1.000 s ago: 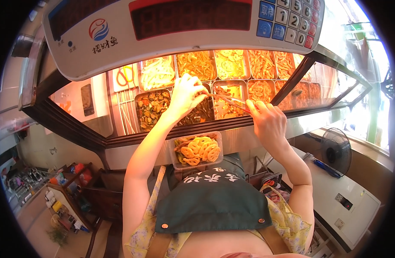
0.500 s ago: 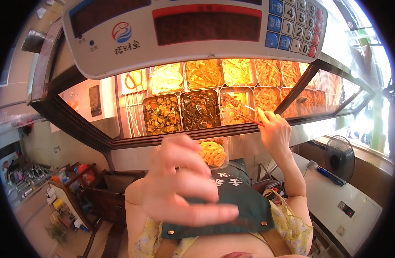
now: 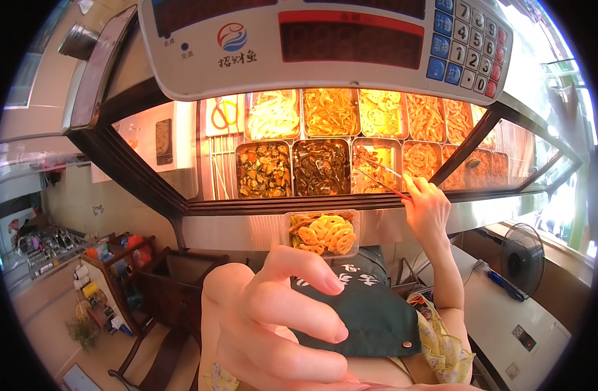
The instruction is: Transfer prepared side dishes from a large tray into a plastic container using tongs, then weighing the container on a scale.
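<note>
My right hand (image 3: 429,210) reaches into the lit food case, closed on a pair of tongs (image 3: 398,192) with red grips. The tongs' tips are down in a steel tray (image 3: 391,155) at the near row, among reddish-brown pieces of food. Close to the camera, my left hand (image 3: 283,319) is raised with bent fingers spaced apart, and no object shows in it. Just beyond it, a clear plastic container (image 3: 356,240) holds sliced lotus root (image 3: 328,232) and some darker food, at the steel ledge in front of the case.
A scale (image 3: 260,65) with a keypad overhangs the case. Trays of dark strips (image 3: 322,168) and mixed vegetables (image 3: 264,171) stand left of the tongs. Scissors (image 3: 224,114) and a phone (image 3: 163,141) lie farther left. A small fan (image 3: 522,260) stands right.
My left hand has moved lower, and the lotus root container shows more fully. The whole view has shifted, so the case appears farther right. The tongs remain in the same tray.
</note>
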A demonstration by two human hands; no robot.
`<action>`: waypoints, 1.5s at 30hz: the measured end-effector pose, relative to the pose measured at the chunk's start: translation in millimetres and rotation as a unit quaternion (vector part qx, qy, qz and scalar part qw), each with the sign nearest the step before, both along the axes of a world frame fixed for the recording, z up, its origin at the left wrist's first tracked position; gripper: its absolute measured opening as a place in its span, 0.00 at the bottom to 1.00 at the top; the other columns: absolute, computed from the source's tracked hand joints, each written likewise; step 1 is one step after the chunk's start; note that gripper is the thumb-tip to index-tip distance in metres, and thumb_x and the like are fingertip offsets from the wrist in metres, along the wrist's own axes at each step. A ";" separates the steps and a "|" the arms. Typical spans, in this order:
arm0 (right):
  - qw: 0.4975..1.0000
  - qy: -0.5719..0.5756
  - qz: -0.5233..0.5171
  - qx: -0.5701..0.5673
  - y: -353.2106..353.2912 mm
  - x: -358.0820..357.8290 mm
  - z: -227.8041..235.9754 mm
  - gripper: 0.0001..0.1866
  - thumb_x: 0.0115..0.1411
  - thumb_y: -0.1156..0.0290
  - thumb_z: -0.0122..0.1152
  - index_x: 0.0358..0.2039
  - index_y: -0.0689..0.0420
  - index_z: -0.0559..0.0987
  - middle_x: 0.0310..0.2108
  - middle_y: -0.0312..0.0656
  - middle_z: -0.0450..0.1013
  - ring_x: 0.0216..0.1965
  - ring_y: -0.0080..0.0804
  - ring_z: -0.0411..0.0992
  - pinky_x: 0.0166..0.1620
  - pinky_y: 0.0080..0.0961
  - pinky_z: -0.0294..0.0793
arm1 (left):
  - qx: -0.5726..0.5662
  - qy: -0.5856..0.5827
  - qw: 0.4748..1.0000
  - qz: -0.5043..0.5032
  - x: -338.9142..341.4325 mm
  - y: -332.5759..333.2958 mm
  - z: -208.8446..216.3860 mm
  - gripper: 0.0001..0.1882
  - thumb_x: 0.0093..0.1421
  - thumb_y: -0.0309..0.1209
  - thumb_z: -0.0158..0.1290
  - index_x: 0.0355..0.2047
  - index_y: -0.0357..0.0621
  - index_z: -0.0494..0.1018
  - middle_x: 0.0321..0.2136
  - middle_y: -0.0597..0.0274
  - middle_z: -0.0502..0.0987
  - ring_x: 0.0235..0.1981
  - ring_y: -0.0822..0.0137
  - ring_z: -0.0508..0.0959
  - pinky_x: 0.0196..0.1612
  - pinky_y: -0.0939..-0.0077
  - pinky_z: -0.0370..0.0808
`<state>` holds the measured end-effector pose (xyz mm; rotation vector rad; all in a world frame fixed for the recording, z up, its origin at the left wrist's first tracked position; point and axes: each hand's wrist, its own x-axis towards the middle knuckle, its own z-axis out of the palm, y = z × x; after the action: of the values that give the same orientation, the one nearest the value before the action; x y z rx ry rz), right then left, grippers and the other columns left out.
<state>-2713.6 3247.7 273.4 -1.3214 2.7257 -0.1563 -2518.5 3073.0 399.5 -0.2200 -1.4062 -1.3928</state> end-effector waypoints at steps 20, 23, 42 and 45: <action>0.974 0.078 -0.073 0.200 -13.0 -47.0 -157.1 0.19 0.50 0.68 0.60 0.44 0.59 0.74 0.38 0.41 0.71 0.40 0.38 0.72 0.41 0.34 0.72 | 0.059 -0.482 0.837 0.254 42.1 -100.5 -233.1 0.05 0.52 0.20 0.58 0.29 0.37 0.73 0.29 0.61 0.71 0.29 0.70 0.72 0.34 0.78 0.70; 0.972 0.033 -0.090 0.216 -11.8 -52.3 -173.4 0.19 0.51 0.65 0.60 0.44 0.58 0.75 0.39 0.42 0.71 0.41 0.37 0.73 0.42 0.34 0.73 | 0.108 -0.478 0.829 0.271 46.9 -95.0 -255.4 0.05 0.53 0.20 0.57 0.30 0.38 0.73 0.29 0.61 0.71 0.27 0.71 0.72 0.32 0.79 0.70; 0.966 0.043 -0.127 0.220 -15.5 -51.3 -180.7 0.21 0.51 0.62 0.61 0.44 0.57 0.76 0.39 0.42 0.71 0.42 0.38 0.73 0.41 0.34 0.74 | 0.192 -0.654 0.730 -0.054 98.9 -15.6 -215.2 0.17 0.51 0.35 0.65 0.26 0.41 0.67 0.21 0.67 0.70 0.26 0.75 0.70 0.31 0.80 0.69; 0.963 0.081 -0.080 0.243 -8.2 -63.0 -194.0 0.16 0.55 0.68 0.55 0.44 0.57 0.76 0.40 0.41 0.71 0.42 0.39 0.72 0.42 0.37 0.71 | 0.219 -0.606 0.765 -0.008 92.2 -6.4 -217.0 0.17 0.51 0.31 0.65 0.23 0.41 0.65 0.25 0.67 0.69 0.27 0.76 0.70 0.32 0.80 0.70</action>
<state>-2776.6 3239.6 79.4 -1.0105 2.7393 0.5954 -2426.3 3066.6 182.5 1.1993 -1.9627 -1.9204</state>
